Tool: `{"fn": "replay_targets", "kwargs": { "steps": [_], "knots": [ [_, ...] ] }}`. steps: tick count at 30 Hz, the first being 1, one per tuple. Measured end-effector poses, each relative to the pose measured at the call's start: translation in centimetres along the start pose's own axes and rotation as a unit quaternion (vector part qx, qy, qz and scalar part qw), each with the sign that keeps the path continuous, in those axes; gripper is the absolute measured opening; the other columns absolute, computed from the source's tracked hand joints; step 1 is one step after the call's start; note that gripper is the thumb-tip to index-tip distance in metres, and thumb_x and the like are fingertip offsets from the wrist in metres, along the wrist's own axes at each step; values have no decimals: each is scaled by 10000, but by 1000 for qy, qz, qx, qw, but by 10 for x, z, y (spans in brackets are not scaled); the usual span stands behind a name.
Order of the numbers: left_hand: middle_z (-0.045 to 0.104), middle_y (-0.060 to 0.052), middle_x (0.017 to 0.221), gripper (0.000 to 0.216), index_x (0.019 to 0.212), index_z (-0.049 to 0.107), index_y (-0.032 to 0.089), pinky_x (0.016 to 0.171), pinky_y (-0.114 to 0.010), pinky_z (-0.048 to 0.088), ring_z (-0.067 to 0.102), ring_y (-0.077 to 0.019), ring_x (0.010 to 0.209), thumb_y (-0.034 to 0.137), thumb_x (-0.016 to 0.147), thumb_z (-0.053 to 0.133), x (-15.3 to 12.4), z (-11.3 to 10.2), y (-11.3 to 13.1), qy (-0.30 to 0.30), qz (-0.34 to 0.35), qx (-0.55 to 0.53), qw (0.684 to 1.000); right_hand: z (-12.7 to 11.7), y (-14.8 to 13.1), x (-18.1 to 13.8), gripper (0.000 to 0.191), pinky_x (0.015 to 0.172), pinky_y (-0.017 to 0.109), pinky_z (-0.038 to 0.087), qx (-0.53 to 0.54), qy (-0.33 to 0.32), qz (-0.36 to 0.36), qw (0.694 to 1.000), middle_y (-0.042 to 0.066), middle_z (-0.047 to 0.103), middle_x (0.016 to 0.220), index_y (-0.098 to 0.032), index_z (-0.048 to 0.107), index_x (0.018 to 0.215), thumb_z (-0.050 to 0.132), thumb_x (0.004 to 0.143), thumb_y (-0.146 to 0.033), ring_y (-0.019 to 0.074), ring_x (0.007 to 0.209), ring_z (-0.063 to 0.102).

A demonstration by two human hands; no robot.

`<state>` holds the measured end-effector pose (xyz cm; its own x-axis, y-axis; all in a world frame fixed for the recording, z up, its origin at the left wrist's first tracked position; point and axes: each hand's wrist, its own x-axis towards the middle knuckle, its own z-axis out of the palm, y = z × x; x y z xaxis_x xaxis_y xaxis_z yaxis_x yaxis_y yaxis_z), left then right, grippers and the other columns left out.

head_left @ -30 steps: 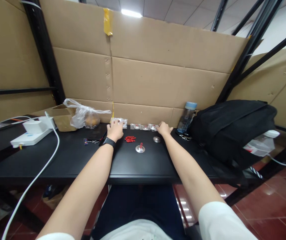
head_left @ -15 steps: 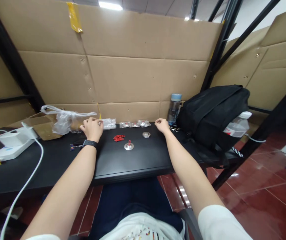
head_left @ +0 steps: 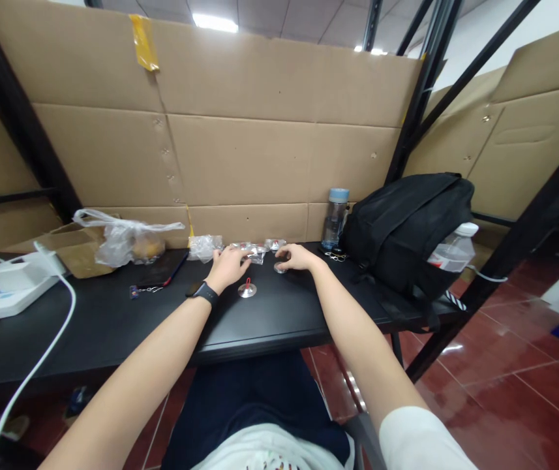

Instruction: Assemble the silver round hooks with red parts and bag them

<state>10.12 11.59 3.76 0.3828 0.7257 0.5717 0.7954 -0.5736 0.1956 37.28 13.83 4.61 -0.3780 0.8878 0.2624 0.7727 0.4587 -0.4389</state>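
Black tabletop (head_left: 264,329), red-looped metal disc (head_left: 246,290), crinkled plastic packets (head_left: 205,247), curled right hand (head_left: 297,256)

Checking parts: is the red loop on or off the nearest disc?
On: the red loop stands at the middle of the metal disc.

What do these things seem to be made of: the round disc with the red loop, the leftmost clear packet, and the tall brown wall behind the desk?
Disc: probably polished metal, as it shines silver; the red loop's material is unclear.
Packet: likely thin glossy plastic, transparent and crinkled.
Wall: cardboard, matte, with straight creases.
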Motion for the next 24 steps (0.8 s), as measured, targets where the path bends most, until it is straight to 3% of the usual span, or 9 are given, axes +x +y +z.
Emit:
{"fn": "replay_targets", "kwargs": {
  "steps": [3, 8, 10, 19, 24],
  "knots": [
    [716, -84, 1139, 302, 1100, 740, 260, 925, -393, 424, 618, -282, 1058, 425, 925, 558, -5, -18, -6, -37, 38, -85, 995, -1, -4, -1, 501, 805, 259, 498, -24, -53, 15, 998, 55, 741, 1072, -215, 751, 1109, 873, 633, -315, 198, 905, 675],
    [753, -20, 792, 404, 995, 765, 208, 672, -256, 449, 665, -180, 709, 528, 748, 760, -8, -38, -14, -285, 77, -212, 932, -1, -5, 0, 430, 819, 246, 501, -15, -77, 4, 997, 47, 760, 1018, -203, 760, 1077, 855, 660, -253, 181, 859, 692],
    [762, -18, 778, 399, 975, 765, 206, 669, -248, 445, 677, -177, 705, 498, 706, 803, -8, -35, -14, -320, 81, -226, 917, -2, -4, -1, 424, 822, 244, 502, -2, -80, 3, 997, 47, 763, 1016, -200, 763, 1069, 858, 657, -233, 175, 849, 693],
    [729, -15, 708, 237, 795, 718, 193, 626, -246, 441, 655, -166, 647, 418, 731, 762, -12, -28, -8, -282, 77, -238, 926, 0, 6, -3, 456, 724, 255, 518, 91, -46, 1, 995, 41, 764, 950, -177, 771, 1014, 886, 577, -232, 138, 715, 646],
    [741, -22, 742, 218, 851, 728, 201, 640, -248, 457, 666, -176, 670, 393, 749, 725, -8, -24, -16, -238, 80, -232, 940, -1, 5, -5, 459, 717, 259, 522, 111, -35, 1, 993, 45, 755, 966, -165, 760, 1017, 877, 579, -232, 145, 744, 639]
  ]
}}
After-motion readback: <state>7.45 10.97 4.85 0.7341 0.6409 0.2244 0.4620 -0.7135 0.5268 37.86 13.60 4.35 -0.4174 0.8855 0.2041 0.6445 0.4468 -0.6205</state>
